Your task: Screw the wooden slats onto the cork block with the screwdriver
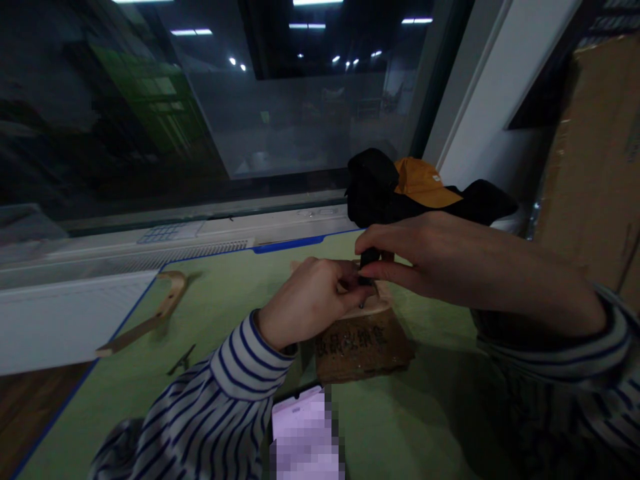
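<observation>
Resting on the green mat [210, 320], right of centre, an inscribed brown block [360, 350] is topped by a pale wooden piece [377, 305]. A small dark part [370, 257] is clamped above it by the right hand [450, 257]. The left hand [307, 303] is curled shut alongside. Fitting seems under way, and steady alignment is called for.

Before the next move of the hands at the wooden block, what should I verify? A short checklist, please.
1. Left hand holds the light wooden piece: ok.
2. Right hand pinches the small dark tool: ok.
3. Wooden block lies flat on the green mat: ok.
4. Tool tip seated in the piece: cannot tell, fingers hide it.
5. Phone apart from the block: not ok, it lies close beside.
</observation>
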The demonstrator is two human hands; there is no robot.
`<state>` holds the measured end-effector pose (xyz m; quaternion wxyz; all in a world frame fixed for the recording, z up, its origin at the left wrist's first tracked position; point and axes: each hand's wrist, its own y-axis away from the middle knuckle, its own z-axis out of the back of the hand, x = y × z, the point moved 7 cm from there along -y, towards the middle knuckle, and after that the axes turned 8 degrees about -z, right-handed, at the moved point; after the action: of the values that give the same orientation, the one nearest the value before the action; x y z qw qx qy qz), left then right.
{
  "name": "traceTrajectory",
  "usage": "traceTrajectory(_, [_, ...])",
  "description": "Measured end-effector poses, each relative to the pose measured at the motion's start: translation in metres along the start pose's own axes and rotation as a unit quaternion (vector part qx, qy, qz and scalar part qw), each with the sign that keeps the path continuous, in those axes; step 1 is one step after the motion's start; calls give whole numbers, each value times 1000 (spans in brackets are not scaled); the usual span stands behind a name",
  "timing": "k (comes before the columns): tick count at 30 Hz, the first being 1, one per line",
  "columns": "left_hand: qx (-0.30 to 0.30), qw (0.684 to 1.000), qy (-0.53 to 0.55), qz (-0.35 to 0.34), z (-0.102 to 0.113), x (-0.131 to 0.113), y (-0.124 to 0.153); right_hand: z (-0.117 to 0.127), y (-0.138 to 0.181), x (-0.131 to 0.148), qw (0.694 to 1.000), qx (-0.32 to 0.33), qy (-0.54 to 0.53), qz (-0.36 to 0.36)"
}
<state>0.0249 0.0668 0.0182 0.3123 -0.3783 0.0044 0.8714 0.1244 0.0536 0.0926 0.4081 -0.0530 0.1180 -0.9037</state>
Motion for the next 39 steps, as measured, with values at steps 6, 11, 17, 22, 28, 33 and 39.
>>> traceTrajectory(6, [4, 1000, 6, -2, 0, 0, 0, -2, 0, -2, 1000, -6, 8, -6])
traceTrajectory(11, [9, 1000, -8, -8, 1, -1, 1, -1, 1, 1, 1000, -12, -1, 7])
traceTrajectory(17, [-4, 1000, -10, -12, 3, -2, 0, -2, 0, 0, 1000, 0, -16, 2])
traceTrajectory(22, [-19, 1000, -14, -15, 6, -5, 0, -1, -1, 0, 1000, 7, -14, -2])
traceTrajectory(28, [-5, 1000, 6, -10, 2, -5, 1, -1, -1, -1, 1000, 6, -9, -2])
traceTrajectory(33, [-2, 1000, 8, -6, 2, -4, 1, -1, -1, 0, 1000, 7, 2, -6])
traceTrajectory(39, [-18, 1000, 8, -10, 4, -4, -1, -1, -2, 0, 1000, 8, -2, -5])
